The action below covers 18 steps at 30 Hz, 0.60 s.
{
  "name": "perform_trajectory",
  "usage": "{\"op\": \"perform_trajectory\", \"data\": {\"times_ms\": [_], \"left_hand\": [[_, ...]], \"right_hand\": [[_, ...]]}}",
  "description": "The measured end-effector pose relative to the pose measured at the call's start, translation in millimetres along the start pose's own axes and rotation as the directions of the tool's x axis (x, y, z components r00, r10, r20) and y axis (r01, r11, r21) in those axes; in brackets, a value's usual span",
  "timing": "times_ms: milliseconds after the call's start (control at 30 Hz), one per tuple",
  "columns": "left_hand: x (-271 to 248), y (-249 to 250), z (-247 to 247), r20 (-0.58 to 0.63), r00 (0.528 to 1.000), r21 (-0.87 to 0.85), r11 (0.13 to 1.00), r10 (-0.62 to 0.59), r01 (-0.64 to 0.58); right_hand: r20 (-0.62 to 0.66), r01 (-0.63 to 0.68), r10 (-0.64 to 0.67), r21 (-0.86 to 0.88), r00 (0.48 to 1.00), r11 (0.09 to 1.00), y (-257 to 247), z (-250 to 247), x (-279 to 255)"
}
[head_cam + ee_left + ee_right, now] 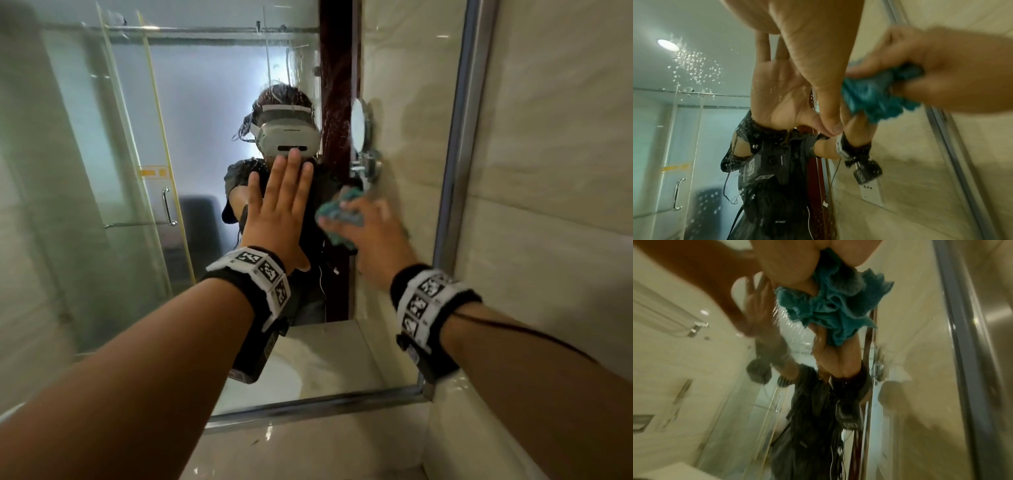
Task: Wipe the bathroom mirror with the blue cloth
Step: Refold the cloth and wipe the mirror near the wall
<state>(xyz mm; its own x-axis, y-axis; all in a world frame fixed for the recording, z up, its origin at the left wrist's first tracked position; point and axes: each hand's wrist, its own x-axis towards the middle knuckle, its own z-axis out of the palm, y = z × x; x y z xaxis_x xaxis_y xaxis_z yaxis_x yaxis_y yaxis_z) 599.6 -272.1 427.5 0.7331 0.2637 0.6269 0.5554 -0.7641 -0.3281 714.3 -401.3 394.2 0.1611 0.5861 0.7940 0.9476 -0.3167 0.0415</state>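
Observation:
The large wall mirror (137, 171) fills the head view, framed in silver, with water drops on the glass (694, 68). My left hand (277, 209) lies flat against the glass, fingers straight and pointing up. Just to its right, my right hand (363, 226) grips a bunched blue cloth (339, 214) and holds it against the mirror. The cloth (875, 99) shows crumpled in the left wrist view, and the cloth (834, 305) hangs from the right palm in the blurred right wrist view.
The mirror's silver frame (459, 164) runs up on the right, with beige wall tiles (565, 171) beyond it. A pale stone counter (308, 445) lies below the lower frame edge. Reflected in the glass are a glass shower door and a round wall-mounted mirror.

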Motion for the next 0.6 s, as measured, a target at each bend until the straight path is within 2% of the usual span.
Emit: {"op": "perform_trajectory", "data": {"times_ms": [100,167,200,233,267,300,367,433,500,533,567,600], "left_hand": [[0,0,0,-0.014,1.000,0.004,1.000,0.001,0.000],[0,0,1,-0.018,1.000,-0.001,1.000,0.003,-0.004],[0,0,1,-0.018,1.000,-0.004,1.000,0.005,-0.005],[0,0,1,-0.017,1.000,-0.008,1.000,0.006,-0.006],[0,0,2,-0.016,1.000,-0.016,1.000,0.007,-0.007],[0,0,2,-0.018,1.000,-0.021,1.000,0.006,-0.007],[1,1,2,-0.021,1.000,-0.020,1.000,0.007,-0.007],[1,2,2,-0.022,1.000,-0.018,1.000,0.006,-0.006],[2,3,3,-0.026,1.000,0.005,1.000,0.001,-0.001],[2,3,3,-0.028,1.000,0.027,1.000,-0.003,0.004],[2,3,3,-0.027,1.000,0.044,0.999,-0.008,0.009],[2,3,3,-0.024,1.000,0.051,0.999,-0.010,0.012]], "right_hand": [[0.076,0.150,-0.148,-0.031,0.986,0.988,9,18,-29],[0.083,0.141,-0.141,0.008,0.987,0.990,9,4,-27],[0.056,0.058,-0.062,0.059,0.996,0.997,11,-4,-23],[-0.023,-0.062,0.065,0.127,0.998,0.990,15,-12,-13],[-0.124,-0.184,0.213,0.208,0.969,0.961,22,-20,-1],[-0.216,-0.285,0.361,0.317,0.907,0.905,29,-29,11],[-0.314,-0.380,0.546,0.457,0.777,0.804,39,-42,33],[-0.328,-0.444,0.619,0.473,0.713,0.761,36,-46,39],[-0.312,-0.409,0.591,0.487,0.744,0.772,26,-36,29],[-0.257,-0.395,0.582,0.523,0.772,0.755,18,-32,16],[-0.177,-0.390,0.548,0.530,0.818,0.753,11,-25,2],[-0.085,-0.388,0.479,0.471,0.874,0.792,6,-19,-14]]}}
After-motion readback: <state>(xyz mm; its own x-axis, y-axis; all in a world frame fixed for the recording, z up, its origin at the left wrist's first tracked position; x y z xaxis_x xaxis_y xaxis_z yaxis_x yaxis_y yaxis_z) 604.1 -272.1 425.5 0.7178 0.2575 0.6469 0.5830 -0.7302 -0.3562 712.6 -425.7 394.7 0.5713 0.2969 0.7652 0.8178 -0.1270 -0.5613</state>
